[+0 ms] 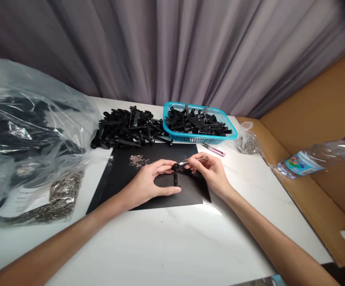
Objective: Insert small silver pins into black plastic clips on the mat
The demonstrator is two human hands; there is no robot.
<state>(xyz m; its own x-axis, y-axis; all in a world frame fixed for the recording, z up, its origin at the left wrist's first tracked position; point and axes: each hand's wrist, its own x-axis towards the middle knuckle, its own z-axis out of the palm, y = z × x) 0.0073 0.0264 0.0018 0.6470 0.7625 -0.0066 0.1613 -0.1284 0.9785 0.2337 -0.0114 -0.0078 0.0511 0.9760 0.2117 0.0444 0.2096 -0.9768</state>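
Observation:
My left hand [150, 180] is closed on a small black plastic piece [175, 175], held upright between thumb and fingers. My right hand [210, 171] pinches a thin metal tool [182, 163] with a pale section near its front; its tip meets or nearly meets the upper end of the black piece. Both hands are over a black mat [121, 178]. A pile of tiny metal parts [138, 160] lies on the mat beyond my left hand. A few more small metal parts [185, 159] are partly hidden by my right hand.
Behind the mat lie a heap of black pieces [127, 127] and a blue basket [172, 137] full of similar ones. Pink-handled snips [216, 150] rest before the basket. Clear bags [35, 131] crowd the left; a small bag [248, 143] and a plastic bottle [318, 157] are right.

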